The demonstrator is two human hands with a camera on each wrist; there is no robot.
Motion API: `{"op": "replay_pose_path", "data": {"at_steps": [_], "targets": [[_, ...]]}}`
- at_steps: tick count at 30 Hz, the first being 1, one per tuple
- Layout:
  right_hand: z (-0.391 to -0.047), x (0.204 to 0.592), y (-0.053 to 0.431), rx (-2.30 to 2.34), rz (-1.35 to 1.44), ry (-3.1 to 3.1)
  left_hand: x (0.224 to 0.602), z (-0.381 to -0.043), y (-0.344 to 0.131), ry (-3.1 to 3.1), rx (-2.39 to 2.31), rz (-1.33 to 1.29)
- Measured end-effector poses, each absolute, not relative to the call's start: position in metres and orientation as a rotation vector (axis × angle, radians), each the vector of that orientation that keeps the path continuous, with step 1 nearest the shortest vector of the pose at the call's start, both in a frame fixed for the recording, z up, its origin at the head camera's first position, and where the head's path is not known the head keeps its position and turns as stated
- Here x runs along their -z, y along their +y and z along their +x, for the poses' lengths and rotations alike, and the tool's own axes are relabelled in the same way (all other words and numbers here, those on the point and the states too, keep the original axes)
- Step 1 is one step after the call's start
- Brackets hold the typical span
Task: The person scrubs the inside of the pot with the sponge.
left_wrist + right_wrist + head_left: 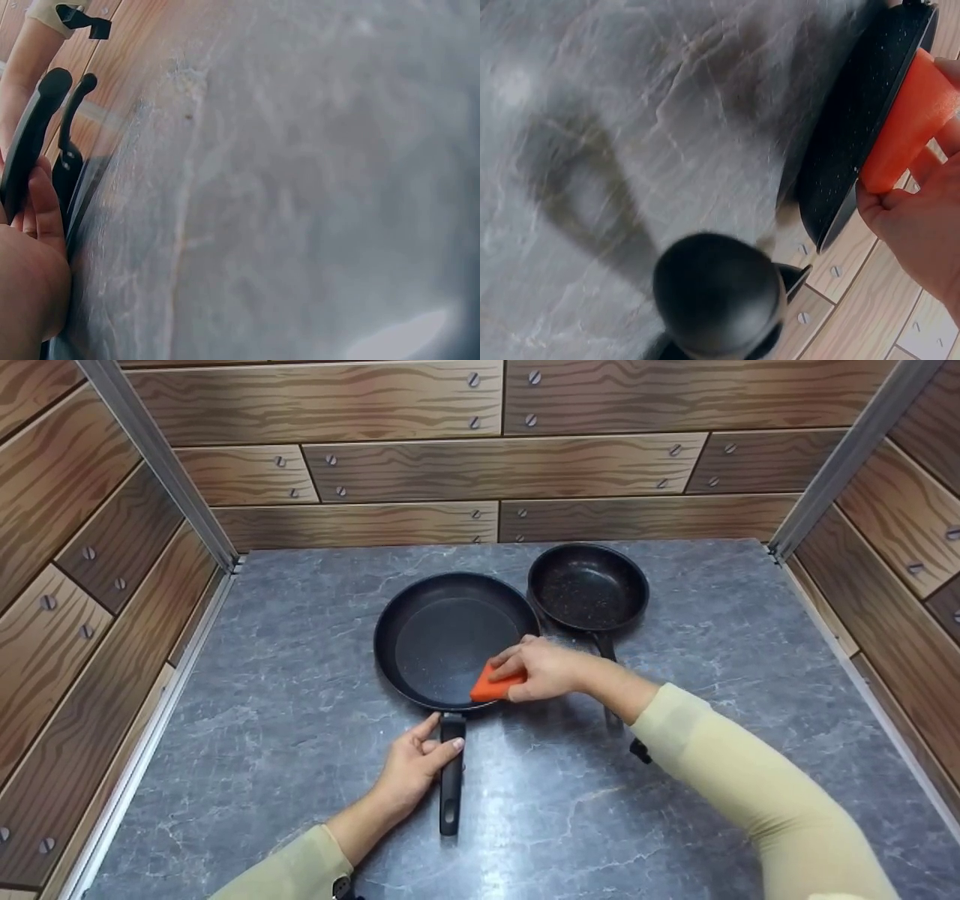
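A large black frying pan lies in the middle of the table, its handle toward the viewer. My left hand grips that handle close to the pan, thumb on top; the left wrist view shows the fingers curled under the handle. My right hand holds an orange sponge against the near right rim of the pan. In the right wrist view the sponge presses on the rim, pinched between thumb and fingers.
Behind and to the right stands a smaller dark frying pan, its handle partly hidden under my right forearm. The grey marbled table is enclosed by wood-patterned walls with metal corner posts.
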State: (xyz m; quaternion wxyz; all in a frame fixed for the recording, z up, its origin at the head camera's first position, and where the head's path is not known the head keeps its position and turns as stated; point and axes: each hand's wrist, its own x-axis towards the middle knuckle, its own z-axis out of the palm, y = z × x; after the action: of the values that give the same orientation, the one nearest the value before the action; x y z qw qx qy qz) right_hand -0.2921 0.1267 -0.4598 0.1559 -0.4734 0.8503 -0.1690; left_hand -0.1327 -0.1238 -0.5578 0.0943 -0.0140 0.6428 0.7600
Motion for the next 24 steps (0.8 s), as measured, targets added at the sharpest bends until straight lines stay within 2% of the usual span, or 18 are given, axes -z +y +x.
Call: {"op": "replay_pose_path", "data": {"at_steps": [24], "targets": [[-0.282, 0.47, 0.101, 0.564, -1.376, 2.33, 0.555, -0.132, -0.124, 1.898, -2.233, -0.02]]}}
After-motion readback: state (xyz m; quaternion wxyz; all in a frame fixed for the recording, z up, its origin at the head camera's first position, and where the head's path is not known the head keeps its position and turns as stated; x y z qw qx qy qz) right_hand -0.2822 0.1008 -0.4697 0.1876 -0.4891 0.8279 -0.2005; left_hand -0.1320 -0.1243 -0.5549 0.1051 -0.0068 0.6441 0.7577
